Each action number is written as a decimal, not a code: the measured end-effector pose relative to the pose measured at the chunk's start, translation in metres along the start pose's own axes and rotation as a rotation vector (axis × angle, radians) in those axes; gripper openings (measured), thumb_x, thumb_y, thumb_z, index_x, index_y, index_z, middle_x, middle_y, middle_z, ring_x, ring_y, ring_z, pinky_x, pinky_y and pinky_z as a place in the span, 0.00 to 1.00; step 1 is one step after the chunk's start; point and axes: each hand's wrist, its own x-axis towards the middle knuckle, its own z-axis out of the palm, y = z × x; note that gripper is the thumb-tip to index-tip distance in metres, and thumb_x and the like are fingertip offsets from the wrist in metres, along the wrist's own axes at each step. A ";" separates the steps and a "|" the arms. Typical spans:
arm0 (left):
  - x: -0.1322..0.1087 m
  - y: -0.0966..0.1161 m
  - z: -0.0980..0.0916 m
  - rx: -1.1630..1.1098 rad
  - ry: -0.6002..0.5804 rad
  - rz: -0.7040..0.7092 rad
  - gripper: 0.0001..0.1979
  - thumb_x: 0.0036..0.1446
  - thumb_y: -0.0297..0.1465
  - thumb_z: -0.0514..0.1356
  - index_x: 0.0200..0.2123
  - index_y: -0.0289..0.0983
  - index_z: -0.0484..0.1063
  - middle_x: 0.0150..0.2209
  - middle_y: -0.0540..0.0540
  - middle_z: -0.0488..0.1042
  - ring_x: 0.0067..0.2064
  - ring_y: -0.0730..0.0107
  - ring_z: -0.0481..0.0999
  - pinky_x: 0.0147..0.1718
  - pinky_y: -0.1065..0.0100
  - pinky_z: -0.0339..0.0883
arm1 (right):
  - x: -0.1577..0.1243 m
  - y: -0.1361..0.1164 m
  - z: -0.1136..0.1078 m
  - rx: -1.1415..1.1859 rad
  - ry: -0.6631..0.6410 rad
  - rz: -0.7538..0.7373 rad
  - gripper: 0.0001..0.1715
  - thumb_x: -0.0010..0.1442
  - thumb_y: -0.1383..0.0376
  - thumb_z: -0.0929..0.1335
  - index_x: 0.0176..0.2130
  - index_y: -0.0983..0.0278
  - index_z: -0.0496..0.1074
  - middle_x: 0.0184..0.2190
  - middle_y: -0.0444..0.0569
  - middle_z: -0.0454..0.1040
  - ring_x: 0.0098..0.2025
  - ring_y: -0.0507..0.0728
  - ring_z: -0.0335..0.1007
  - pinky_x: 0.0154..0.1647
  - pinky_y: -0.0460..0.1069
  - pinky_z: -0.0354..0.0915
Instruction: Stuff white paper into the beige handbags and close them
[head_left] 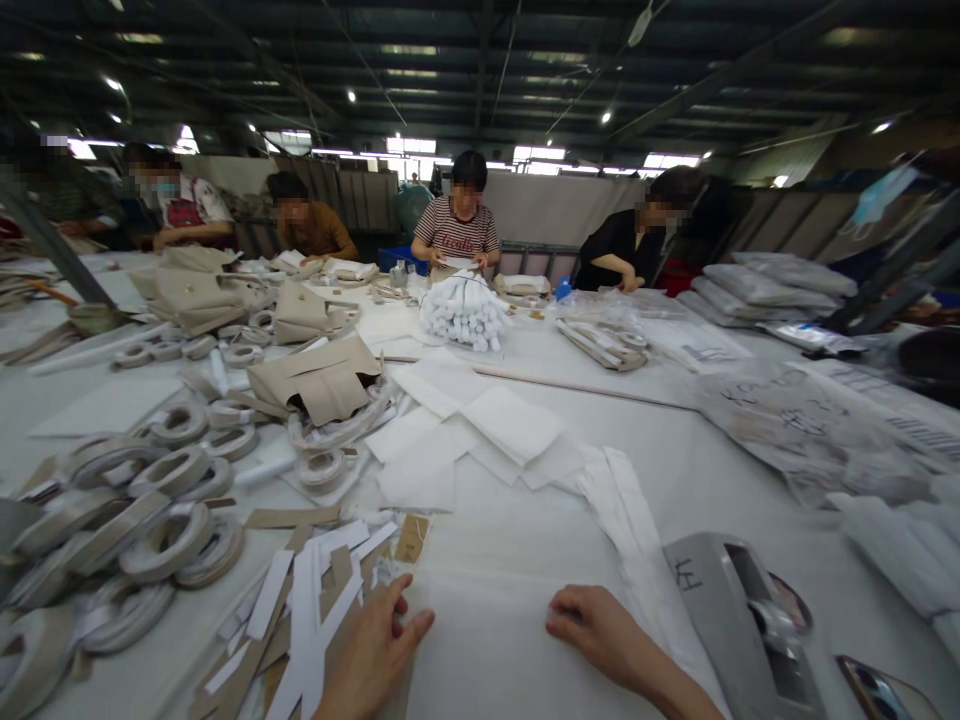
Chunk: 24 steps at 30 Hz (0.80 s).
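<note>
A white translucent sheet (480, 650) lies flat on the table before me, between my hands. My left hand (375, 640) is at its left edge, with thumb and forefinger apart and nothing visible between them. Just beyond those fingertips are a small brown card tag (412, 540) and a bit of clear plastic. Over the right part of the sheet, my right hand (596, 635) has its fingers curled in against the thumb; whether anything is pinched there is hidden. White and brown paper strips (300, 610) lie in a loose heap beside my left hand.
Coiled beige straps (165, 530) and beige bag pieces (319, 375) crowd the left. A grey tape dispenser (739, 620) and a phone (881, 690) are at right. Farther off lie loose white sheets (480, 430) and a white bundle (465, 312). Several co-workers (457, 225) sit across the table.
</note>
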 end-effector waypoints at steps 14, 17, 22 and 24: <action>0.007 0.010 0.019 0.008 -0.016 0.011 0.32 0.52 0.45 0.56 0.55 0.30 0.64 0.47 0.36 0.75 0.46 0.54 0.74 0.47 0.61 0.65 | 0.012 0.011 0.027 -0.362 0.025 0.048 0.16 0.63 0.60 0.59 0.31 0.60 0.72 0.31 0.50 0.76 0.36 0.60 0.73 0.35 0.50 0.59; 0.010 0.015 0.021 0.013 -0.029 0.042 0.27 0.54 0.45 0.55 0.51 0.33 0.68 0.51 0.37 0.74 0.52 0.51 0.72 0.51 0.60 0.63 | 0.021 0.004 0.027 -0.468 0.010 0.072 0.13 0.63 0.62 0.61 0.31 0.60 0.72 0.31 0.50 0.78 0.35 0.61 0.74 0.33 0.50 0.57; 0.017 0.024 0.023 0.062 0.015 0.019 0.29 0.56 0.46 0.54 0.55 0.33 0.64 0.54 0.35 0.72 0.56 0.51 0.70 0.54 0.59 0.61 | 0.027 0.004 0.025 -0.487 0.001 0.057 0.10 0.62 0.62 0.64 0.31 0.61 0.72 0.29 0.52 0.78 0.34 0.63 0.75 0.31 0.50 0.55; 0.020 0.025 0.026 0.088 0.009 0.017 0.29 0.56 0.45 0.54 0.55 0.32 0.63 0.52 0.35 0.73 0.55 0.50 0.71 0.52 0.58 0.62 | 0.028 0.009 0.024 -0.473 0.009 0.053 0.10 0.62 0.61 0.64 0.31 0.60 0.72 0.30 0.51 0.78 0.34 0.62 0.75 0.31 0.50 0.55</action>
